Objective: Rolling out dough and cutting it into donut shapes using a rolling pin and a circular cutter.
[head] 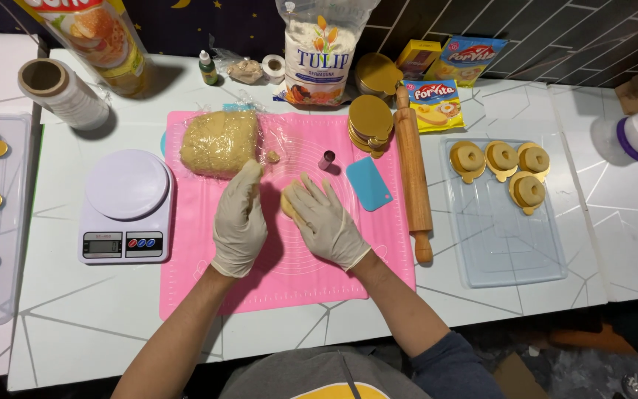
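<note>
Two gloved hands press a small dough piece (289, 201) between them above a pink mat (289, 281). The left hand (239, 222) cups it edge-on; the right hand (326, 222) lies flat over it. Even, gentle pressure would likely shape it best.

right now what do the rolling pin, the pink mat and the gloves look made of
Rolling pin: wood, by its matte tan grain.
Pink mat: probably silicone, lying thin and flat with printed guide lines.
Gloves on the left hand and right hand: likely latex or vinyl, thin, cream and snug.
</note>
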